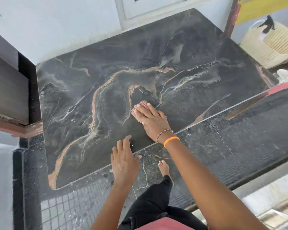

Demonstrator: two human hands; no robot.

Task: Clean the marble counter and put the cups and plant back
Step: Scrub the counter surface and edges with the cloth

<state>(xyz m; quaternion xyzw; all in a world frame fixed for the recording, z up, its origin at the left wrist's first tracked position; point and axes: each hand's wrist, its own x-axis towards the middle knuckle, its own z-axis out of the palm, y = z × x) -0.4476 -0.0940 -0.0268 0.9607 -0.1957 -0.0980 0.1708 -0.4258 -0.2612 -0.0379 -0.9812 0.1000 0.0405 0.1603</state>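
While the right hand (152, 119) presses flat on the pink cloth (142, 107), overlapping strokes suit the bench (90, 90); left hand (124, 161) hovers open.

Orange wristband (171, 141), beaded bracelet (164, 133), black trousers (150, 206), bare arms.

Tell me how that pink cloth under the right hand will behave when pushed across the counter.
The cloth looks thin and textured, so it is probably floppy and light. Pressed flat under the right hand, it should slide over the smooth marble counter, though it may bunch at the edges.
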